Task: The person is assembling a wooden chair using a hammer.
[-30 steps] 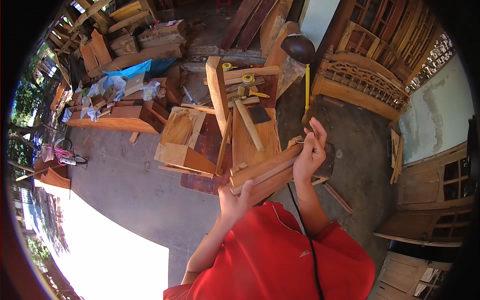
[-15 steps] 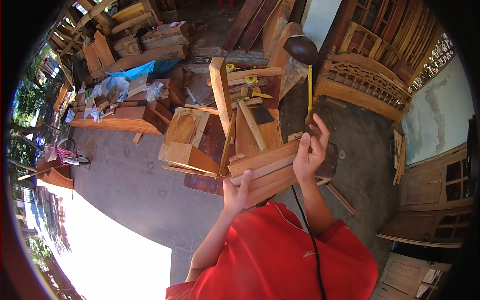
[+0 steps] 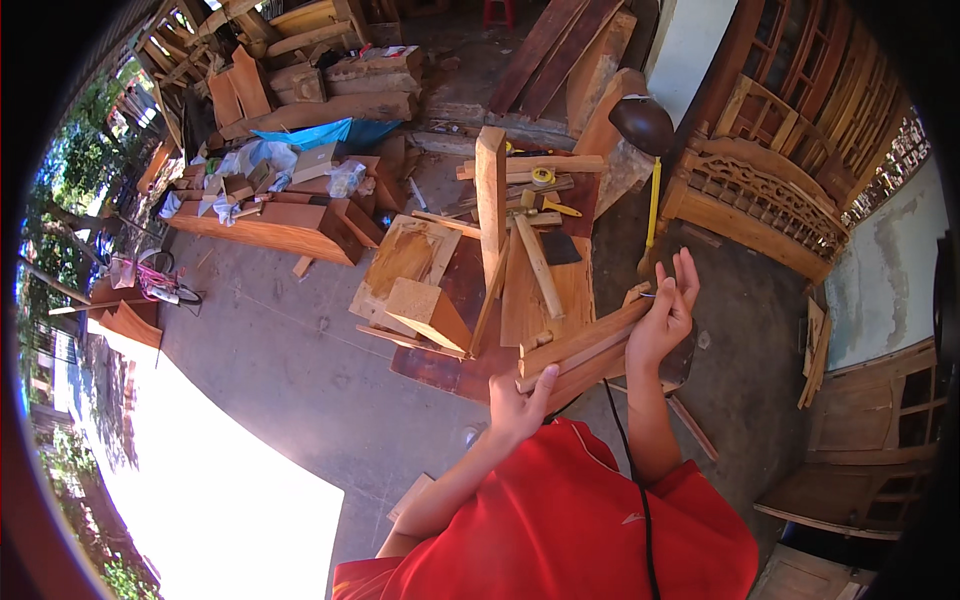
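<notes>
In the head view my left hand [image 3: 520,405] grips the left end of several wooden strips [image 3: 580,350] held together at a slant, its thumb lying across their side. My right hand [image 3: 660,320] holds the raised right end, fingers partly stretched upward. Beyond them, an upright wooden post [image 3: 490,185] stands among boards, beside a chipboard box [image 3: 430,320]. A yellow tape measure [image 3: 543,176], a yellow brush [image 3: 563,208] and a dark flat sheet [image 3: 560,248] lie among the offcuts. A black cable [image 3: 630,450] runs down over the red shirt.
A dark-shaded lamp [image 3: 640,125] on a yellow pole stands at right. Wooden furniture pieces with scraps [image 3: 270,225], a blue tarp [image 3: 325,135] and a pink bicycle [image 3: 165,280] are at left. A carved wooden frame [image 3: 750,215] and panelled doors [image 3: 870,410] line the right side.
The whole scene has shifted right and slightly down in the picture. My hands and the wooden strips appear further right, both hands still gripping, with small changes in finger position.
</notes>
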{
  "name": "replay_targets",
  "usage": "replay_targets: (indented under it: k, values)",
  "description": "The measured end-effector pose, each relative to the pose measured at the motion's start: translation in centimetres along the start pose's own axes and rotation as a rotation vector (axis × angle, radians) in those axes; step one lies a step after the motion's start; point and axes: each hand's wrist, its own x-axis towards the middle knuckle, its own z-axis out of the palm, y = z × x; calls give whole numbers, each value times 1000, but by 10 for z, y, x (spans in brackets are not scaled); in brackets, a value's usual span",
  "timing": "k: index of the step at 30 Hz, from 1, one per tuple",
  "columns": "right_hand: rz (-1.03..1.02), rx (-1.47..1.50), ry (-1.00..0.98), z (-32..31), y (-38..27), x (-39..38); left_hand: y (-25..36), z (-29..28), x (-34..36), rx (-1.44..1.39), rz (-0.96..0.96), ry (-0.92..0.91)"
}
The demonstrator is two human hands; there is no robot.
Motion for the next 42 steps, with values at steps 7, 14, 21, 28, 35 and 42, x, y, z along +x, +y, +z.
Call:
replay_targets:
  k: [7, 14, 21, 28, 35, 42]
  values:
    - [-173, -229, -137, -7, 6, -9, -7, -5, 14, -228, -101, 74]
    - [-142, -290, -112, -10, 11, -10, -15, 5, 19, -164, -79, 146]
    - [14, -104, 41, 5, 23, -5, -19, 2, 6, 69, -85, -68]
    - [-226, -216, -191, -3, 11, 3, -16, 6, 19, -134, -114, 107]
    - [-71, -256, -126, -5, 17, -6, -2, 10, 12, -135, -95, 116]
    - [-11, -102, 64, 0, 30, -3, -15, 11, 2, 55, -149, -41]
